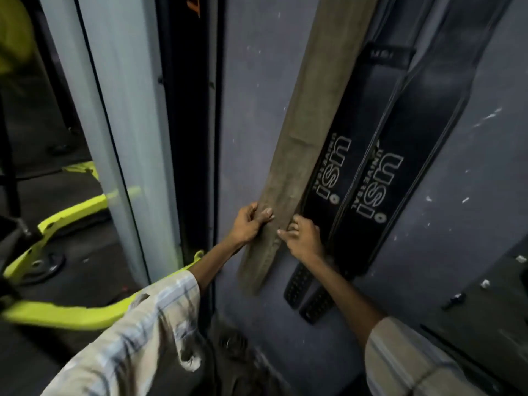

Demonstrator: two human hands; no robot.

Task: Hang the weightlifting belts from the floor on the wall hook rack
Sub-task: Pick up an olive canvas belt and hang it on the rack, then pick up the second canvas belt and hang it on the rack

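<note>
Yellow-green machine frame (57, 221) low at left, beside a pale pillar (120, 132). Against the grey wall (251, 110), left hand (248, 224) and right hand (303, 237) both pinched shut on the hanging brown belt (308, 132); two black USI belts (380, 155) hanging just right

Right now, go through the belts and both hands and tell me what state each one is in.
Brown belt: hanging flat against the wall, lower part held by both hands.
Left black USI belt: hanging, partly behind the brown belt, untouched.
Right black USI belt: hanging, overlapping the other black belt's edge, untouched.
Left hand: gripping the brown belt's left edge.
Right hand: fingers on the brown belt's right edge.
</note>
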